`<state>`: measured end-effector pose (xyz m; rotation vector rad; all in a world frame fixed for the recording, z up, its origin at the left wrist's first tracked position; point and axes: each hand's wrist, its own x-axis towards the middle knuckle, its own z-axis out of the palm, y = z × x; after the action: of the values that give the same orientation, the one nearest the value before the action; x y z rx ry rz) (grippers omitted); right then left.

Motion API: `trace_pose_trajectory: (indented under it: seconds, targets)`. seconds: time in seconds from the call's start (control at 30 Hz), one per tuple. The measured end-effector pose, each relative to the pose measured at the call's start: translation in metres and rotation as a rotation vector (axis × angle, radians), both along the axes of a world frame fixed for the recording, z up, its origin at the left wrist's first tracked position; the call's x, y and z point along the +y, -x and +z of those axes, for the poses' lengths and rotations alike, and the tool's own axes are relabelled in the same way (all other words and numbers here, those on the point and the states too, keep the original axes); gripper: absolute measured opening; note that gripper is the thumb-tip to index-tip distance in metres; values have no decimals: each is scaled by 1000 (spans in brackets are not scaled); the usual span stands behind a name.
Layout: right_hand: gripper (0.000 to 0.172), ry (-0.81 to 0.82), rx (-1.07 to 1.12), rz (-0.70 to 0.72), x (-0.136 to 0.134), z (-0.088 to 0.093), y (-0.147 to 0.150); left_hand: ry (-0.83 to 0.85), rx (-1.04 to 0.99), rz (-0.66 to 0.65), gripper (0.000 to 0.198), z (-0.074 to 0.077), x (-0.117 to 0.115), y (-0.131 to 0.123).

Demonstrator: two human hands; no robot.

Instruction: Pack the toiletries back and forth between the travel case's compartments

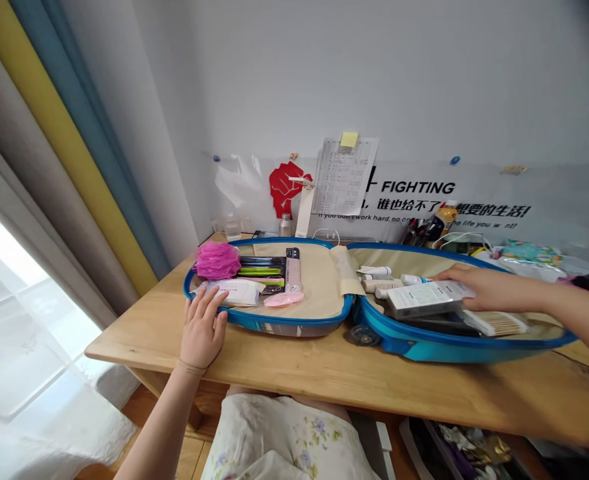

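Note:
A blue suitcase (294, 328) lies spread out in two halves on the table. My left hand (204, 327) rests at the left half's near rim, fingers spread, its fingertips by a white soft pack (242, 292). Around that pack are a pink bath puff (218, 260), packaged dark and green items (260, 271), a narrow pink-and-black package (293, 270) and a flat pink item (284, 299). Over the right half, my right hand (474, 287) grips a flat white-and-grey box (424, 298). Small white tubes and bottles (377, 283) lie beside it, with a pack of cotton swabs (502, 323) under the wrist.
Behind the suitcase stand a small metallic bottle (285, 225), a white lamp (304, 210) and an orange bottle (444, 219). A paper sheet (345, 177) hangs on the wall. Curtains (69, 133) are at left. Below the wooden table (294, 370) is a container of items (474, 450).

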<state>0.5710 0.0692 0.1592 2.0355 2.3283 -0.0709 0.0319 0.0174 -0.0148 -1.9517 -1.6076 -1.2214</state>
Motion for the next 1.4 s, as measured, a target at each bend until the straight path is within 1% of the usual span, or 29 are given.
trace_pose_trajectory:
  seconds: [0.1, 0.17, 0.2, 0.23, 0.3, 0.37, 0.43, 0.47, 0.53, 0.63, 0.7, 0.8, 0.87, 0.97, 1.03, 1.17, 1.3, 1.4]
  targets:
    - [61, 34, 8, -5, 9, 21, -6, 8, 1, 2, 42, 1, 0, 0]
    - [62, -18, 43, -12, 19, 34, 0, 5, 2, 3, 41, 1, 0, -1]
    - [62, -48, 65, -5, 24, 40, 7, 2, 3, 4, 41, 0, 0, -1]
    - [62, -80, 87, 11, 29, 46, 18, 0, 5, 5, 40, 0, 0, -1]
    - [61, -136, 128, 57, 38, 57, 50, 0, 13, 4, 40, 0, 0, 0]
    - [61, -183, 154, 136, 48, 64, 93, 0, 12, 3, 41, 0, 0, 0]
    - [60, -205, 147, 236, 59, 65, 141, 9, 7, 4, 41, 0, 0, 0]
    - [60, -201, 141, 277, 66, 63, 165, 14, 6, 6, 41, 1, 0, -1]
    - [60, -188, 132, 343, 83, 54, 210, 22, 11, 9, 41, 2, -1, -1]
    - [62, -188, 113, 393, 111, 29, 267, 15, 28, 7, 40, 3, -2, -2]
    - [64, -193, 92, 405, 128, 11, 297, 13, 29, 6, 40, 3, -2, -2]
    - [65, -198, 59, 418, 146, -9, 329, 21, 25, 9, 40, 2, -2, -2]
    - [64, -196, 41, 433, 153, -17, 343, 20, 30, 4, 39, 2, -1, -1]
    - [52, -184, 18, 459, 157, -27, 354, 16, 32, 1, 39, 1, -1, -1]
    - [46, -177, 3, 467, 157, -34, 356, 17, 31, 4, 39, 1, -1, -1]
    - [43, -175, -19, 465, 156, -44, 353, 28, 23, 6, 39, 2, -1, -2]
    - [41, -178, -4, 481, 152, -47, 351, 28, 16, 12, 40, 3, -2, -2]
    - [41, -183, 34, 520, 149, -40, 345, 19, 30, 6, 39, 2, -1, -1]
